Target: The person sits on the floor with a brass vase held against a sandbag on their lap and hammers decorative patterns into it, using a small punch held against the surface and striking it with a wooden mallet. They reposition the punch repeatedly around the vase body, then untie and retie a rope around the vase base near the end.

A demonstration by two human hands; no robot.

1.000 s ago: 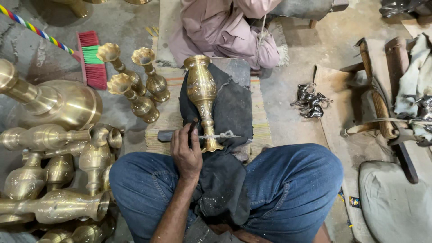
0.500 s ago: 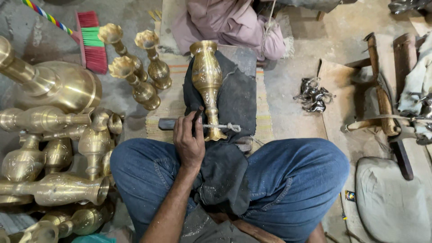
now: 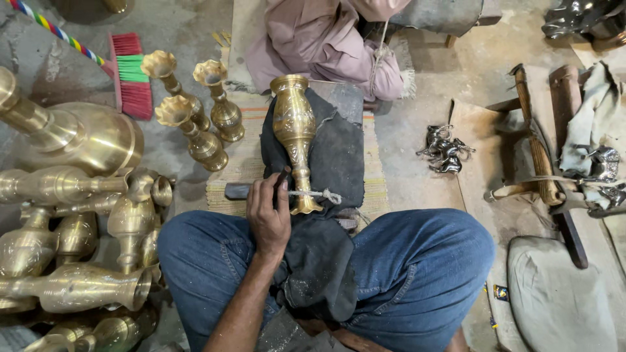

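Vs a sec ago the view has shifted a bit, but the left hand (image 3: 268,218) sits at the same spot by the foot of the brass vase (image 3: 295,137), so the work looks unchanged: same area of the stem being worked, no repositioning. Left grip clenched on a small dark tool (image 3: 282,179), its tip touching the vase's lower stem just above the flared foot. Right hand not in view, can't tell its state.

Vase lies on its side on a dark cloth (image 3: 332,156) over a mat, mouth pointing away from the person, foot toward the lap. A string (image 3: 319,194) is tied round the stem just beside the fingers. Hand is left of the vase, at its near end.

Around: more brass vases (image 3: 195,124) standing to the left, bigger ones lying at far left, a red-green brush (image 3: 130,75), small silver figures (image 3: 447,150) to the right, another person's pink sleeve (image 3: 319,45) beyond the vase
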